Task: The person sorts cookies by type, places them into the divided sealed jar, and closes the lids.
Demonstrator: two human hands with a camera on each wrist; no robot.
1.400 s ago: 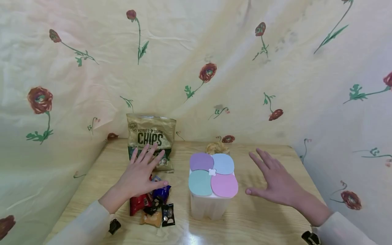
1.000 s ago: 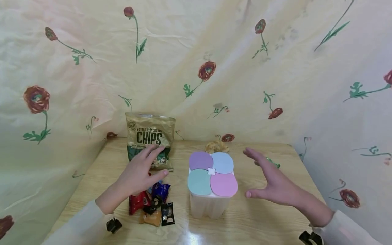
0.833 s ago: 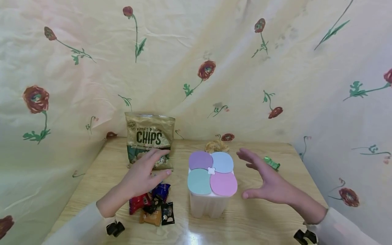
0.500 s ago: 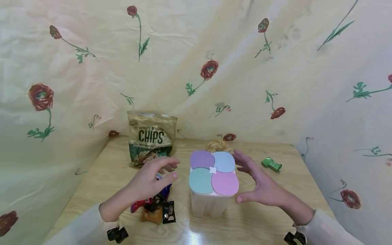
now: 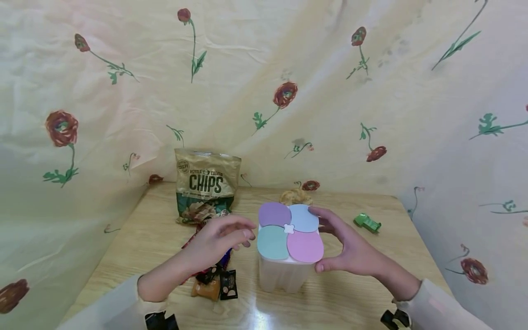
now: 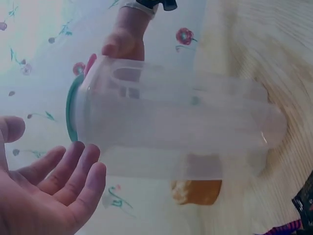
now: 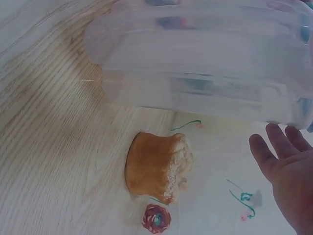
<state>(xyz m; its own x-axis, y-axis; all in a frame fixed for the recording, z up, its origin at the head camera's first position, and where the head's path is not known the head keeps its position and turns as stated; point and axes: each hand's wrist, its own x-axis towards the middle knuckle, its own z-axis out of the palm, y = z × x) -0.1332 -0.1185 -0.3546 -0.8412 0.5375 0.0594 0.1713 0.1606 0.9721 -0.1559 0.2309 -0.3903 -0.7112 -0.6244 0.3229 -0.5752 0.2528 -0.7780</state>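
Observation:
A tall translucent plastic container (image 5: 284, 277) stands upright on the wooden table, seen on its side in both wrist views. Its lid has four-petal covers: purple, light blue, teal and pink (image 5: 305, 246). My right hand (image 5: 350, 245) is at the container's right side, thumb by the lid's front corner, fingertips by the back one. In the right wrist view those fingers (image 7: 281, 144) are nearly straight and right at the upper wall. On the other side, my left hand (image 5: 218, 240) hovers with loosely bent fingers holding nothing, fingertips close to the lid's left edge.
A chips bag (image 5: 206, 185) stands at the back left. Small packets, among them black (image 5: 228, 284) and orange (image 5: 206, 290), lie under and before my left hand. A bread-like piece (image 7: 154, 164) sits behind the container; a green packet (image 5: 367, 223) lies at the right.
Both hands have come inward to the container, the left moving right and the right moving left. The green packet, earlier hidden by my right hand, now shows. The container has stayed put.

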